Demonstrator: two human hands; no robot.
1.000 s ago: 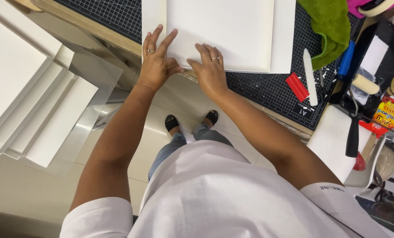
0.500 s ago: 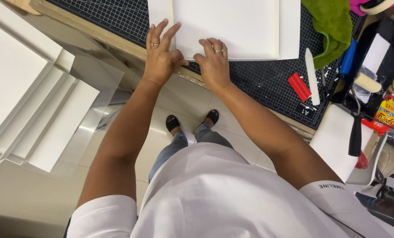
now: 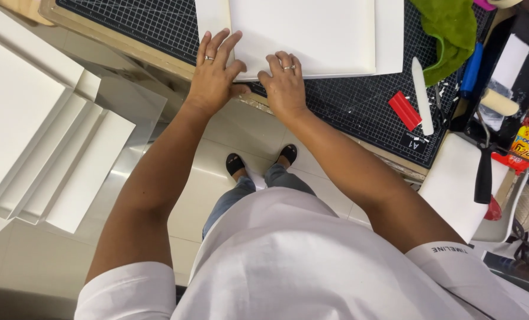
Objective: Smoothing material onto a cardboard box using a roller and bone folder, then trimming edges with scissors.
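Observation:
A white board (image 3: 303,32) lies on a wider white sheet (image 3: 390,35) on the black gridded cutting mat (image 3: 359,104). My left hand (image 3: 212,74) presses flat on the sheet's near left corner, fingers spread. Beside it, my right hand (image 3: 285,83) has its fingers curled over the board's near edge, pressing down. Both hands wear rings.
A white bone folder (image 3: 421,95) and a red block (image 3: 405,111) lie on the mat to the right. A green cloth (image 3: 451,29), a blue tool (image 3: 470,68) and a roller (image 3: 495,101) sit further right. Stacked white boards (image 3: 33,130) fill the left.
The two hands have shifted slightly along the board's near edge; the left hand's fingers have spread flatter on the sheet.

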